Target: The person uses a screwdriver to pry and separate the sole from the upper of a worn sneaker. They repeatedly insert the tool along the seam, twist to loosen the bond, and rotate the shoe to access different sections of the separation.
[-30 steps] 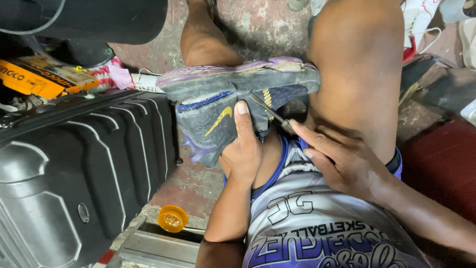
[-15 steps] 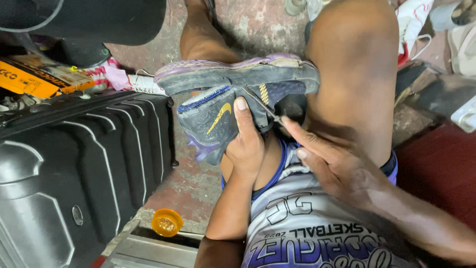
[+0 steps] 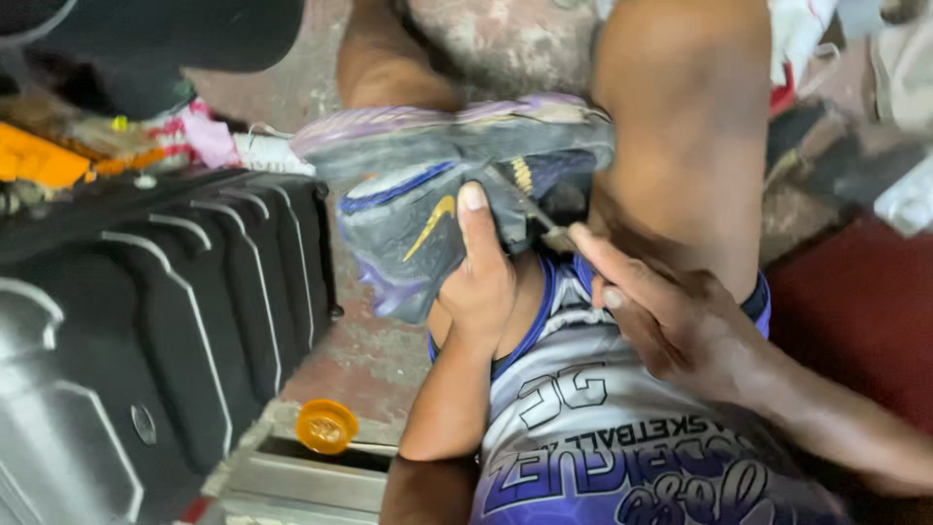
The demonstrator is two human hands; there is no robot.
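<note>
Our left hand (image 3: 478, 282) grips the worn grey and purple shoe (image 3: 437, 209), thumb pressed flat on its side, holding it wedged against our right knee (image 3: 680, 126) above the floor. Our right hand (image 3: 671, 321) pinches a thin metal tool (image 3: 533, 216), its tip at the shoe's upper. A black ribbed suitcase (image 3: 146, 331) stands just beside us on the left, an orange lid (image 3: 327, 426) near its corner.

tool: thin metal tool (image 3: 537, 222), its tip hidden inside the shoe (image 3: 428, 219)
suitcase: black suitcase (image 3: 146, 321), cut off at left
clutter: top right, blurry
</note>
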